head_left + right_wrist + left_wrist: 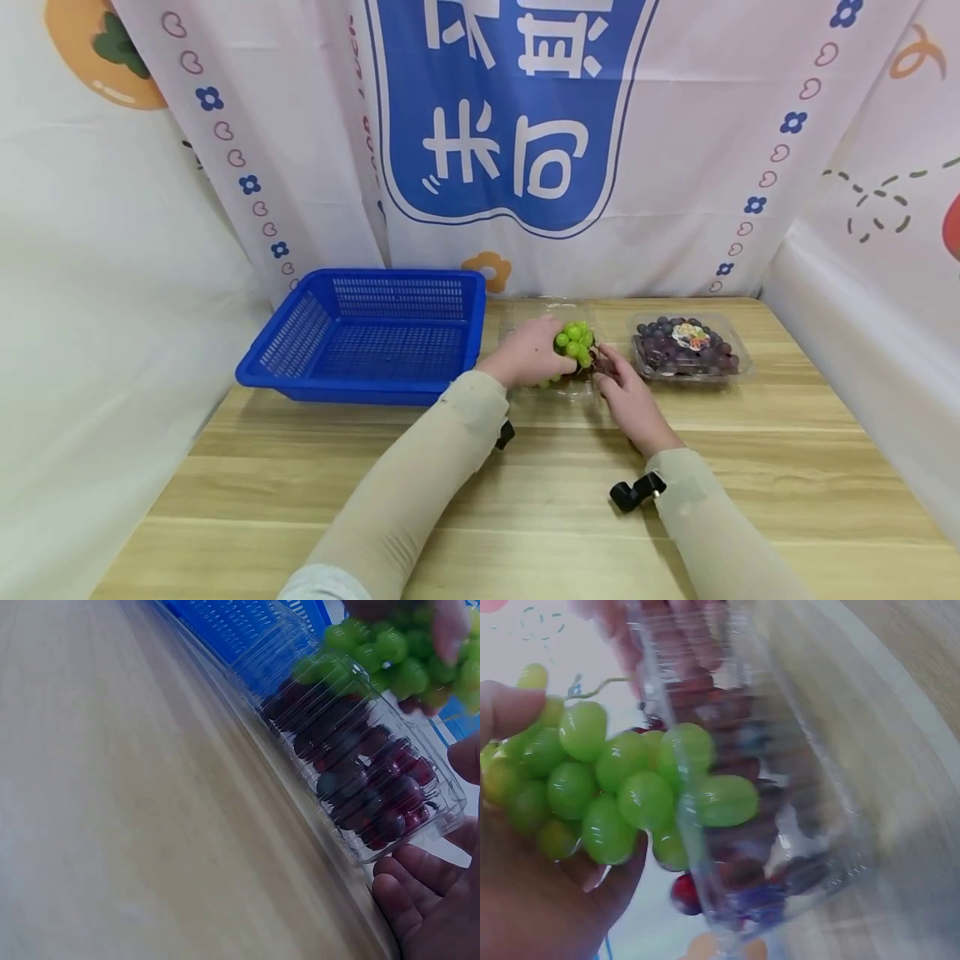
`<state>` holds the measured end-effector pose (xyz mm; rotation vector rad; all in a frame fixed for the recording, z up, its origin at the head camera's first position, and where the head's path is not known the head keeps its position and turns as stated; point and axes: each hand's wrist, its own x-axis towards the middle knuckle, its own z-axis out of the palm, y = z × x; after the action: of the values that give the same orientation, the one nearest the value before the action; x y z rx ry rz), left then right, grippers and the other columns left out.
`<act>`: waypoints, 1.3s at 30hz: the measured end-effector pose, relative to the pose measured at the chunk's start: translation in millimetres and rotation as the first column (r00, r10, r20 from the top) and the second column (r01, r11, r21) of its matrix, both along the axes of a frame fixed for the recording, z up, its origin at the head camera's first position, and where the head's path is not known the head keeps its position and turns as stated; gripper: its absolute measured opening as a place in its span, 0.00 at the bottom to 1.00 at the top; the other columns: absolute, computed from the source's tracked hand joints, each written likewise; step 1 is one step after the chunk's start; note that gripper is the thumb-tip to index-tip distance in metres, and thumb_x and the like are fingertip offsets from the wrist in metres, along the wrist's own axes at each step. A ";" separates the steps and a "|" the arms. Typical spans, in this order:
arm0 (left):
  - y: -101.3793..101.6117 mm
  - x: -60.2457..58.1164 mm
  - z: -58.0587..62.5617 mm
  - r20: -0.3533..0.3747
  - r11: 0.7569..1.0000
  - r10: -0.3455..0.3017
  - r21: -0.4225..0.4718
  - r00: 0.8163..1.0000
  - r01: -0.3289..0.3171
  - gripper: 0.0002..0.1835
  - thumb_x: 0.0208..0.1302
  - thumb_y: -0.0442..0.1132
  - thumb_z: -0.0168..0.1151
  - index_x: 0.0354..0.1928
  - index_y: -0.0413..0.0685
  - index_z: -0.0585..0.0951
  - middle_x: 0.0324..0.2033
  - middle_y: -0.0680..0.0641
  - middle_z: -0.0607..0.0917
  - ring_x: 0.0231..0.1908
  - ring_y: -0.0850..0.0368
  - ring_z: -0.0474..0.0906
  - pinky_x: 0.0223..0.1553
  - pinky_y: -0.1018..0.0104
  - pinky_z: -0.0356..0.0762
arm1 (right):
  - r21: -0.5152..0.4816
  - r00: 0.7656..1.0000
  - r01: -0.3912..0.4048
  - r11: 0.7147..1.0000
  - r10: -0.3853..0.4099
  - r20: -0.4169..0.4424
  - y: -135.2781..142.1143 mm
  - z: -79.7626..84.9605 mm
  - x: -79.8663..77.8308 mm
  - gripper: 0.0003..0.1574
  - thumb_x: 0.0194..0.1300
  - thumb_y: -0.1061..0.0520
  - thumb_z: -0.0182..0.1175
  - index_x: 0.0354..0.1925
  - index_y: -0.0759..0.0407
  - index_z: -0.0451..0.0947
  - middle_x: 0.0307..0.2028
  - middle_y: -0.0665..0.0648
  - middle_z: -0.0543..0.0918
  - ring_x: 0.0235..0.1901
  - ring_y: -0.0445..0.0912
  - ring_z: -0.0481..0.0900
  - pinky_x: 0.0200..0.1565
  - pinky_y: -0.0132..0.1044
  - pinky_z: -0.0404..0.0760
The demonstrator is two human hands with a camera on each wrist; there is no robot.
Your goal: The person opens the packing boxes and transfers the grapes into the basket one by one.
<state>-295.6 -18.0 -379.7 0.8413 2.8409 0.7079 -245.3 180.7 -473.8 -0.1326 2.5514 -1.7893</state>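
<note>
My left hand (pixel 528 354) grips a bunch of green grapes (pixel 574 342), thumb over the top and fingers underneath, as the left wrist view shows. The bunch is low over an open clear plastic box (pixel 259 671), and some of its grapes overlap the box's near wall. Dark red and purple grapes (pixel 360 787) fill much of that box. At the box's right end is my right hand (pixel 632 404), its loosely bent fingers (pixel 416 881) right at the lower corner and its thumb raised apart from them.
To the left stands a blue plastic basket (pixel 360 387) with slotted sides. A second clear box (pixel 686 346) of dark grapes, lidded and labelled, sits to the right. Behind the wooden table (pixel 555 508) hangs a printed cloth (pixel 675 150).
</note>
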 end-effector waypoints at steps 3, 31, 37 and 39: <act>1.1 4.1 9.4 0.040 0.990 0.010 0.142 0.999 -0.015 0.31 0.61 0.46 0.67 0.67 0.49 0.74 0.55 0.50 0.80 0.49 0.57 0.77 0.55 0.57 0.76 | 0.002 1.000 0.003 1.000 -0.003 -0.003 1.2 -0.8 -0.1 0.38 0.79 0.49 0.48 0.81 0.46 0.49 0.73 0.61 0.65 0.70 0.58 0.65 0.66 0.57 0.68; -89.9 -22.1 83.5 0.177 0.814 0.241 0.499 0.954 -0.298 0.32 0.70 0.70 0.49 0.66 0.60 0.66 0.40 0.45 0.80 0.34 0.46 0.81 0.31 0.53 0.83 | -0.003 1.000 -0.005 1.000 0.005 -0.008 1.7 -0.4 0.6 0.39 0.79 0.51 0.49 0.81 0.48 0.49 0.73 0.62 0.63 0.71 0.59 0.63 0.68 0.57 0.64; -112.1 -33.6 75.6 0.175 0.820 0.312 0.448 0.934 -0.357 0.31 0.75 0.67 0.43 0.73 0.65 0.64 0.44 0.45 0.79 0.36 0.47 0.81 0.33 0.52 0.83 | -0.018 1.000 -0.017 1.000 0.017 0.004 2.3 0.2 -0.5 0.38 0.80 0.51 0.49 0.81 0.47 0.49 0.74 0.62 0.62 0.71 0.59 0.62 0.68 0.57 0.63; -117.6 -36.5 73.1 0.186 0.821 0.338 0.421 0.923 -0.385 0.31 0.75 0.66 0.43 0.73 0.65 0.64 0.44 0.44 0.78 0.36 0.46 0.81 0.34 0.52 0.82 | -0.026 1.000 -0.023 0.999 0.024 0.017 1.8 3.3 0.6 0.38 0.80 0.52 0.48 0.81 0.48 0.48 0.74 0.63 0.62 0.71 0.60 0.61 0.68 0.58 0.63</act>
<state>-332.2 -135.6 -306.6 0.2703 2.8021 1.4585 -244.7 182.5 -470.5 -0.1461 2.5051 -1.8074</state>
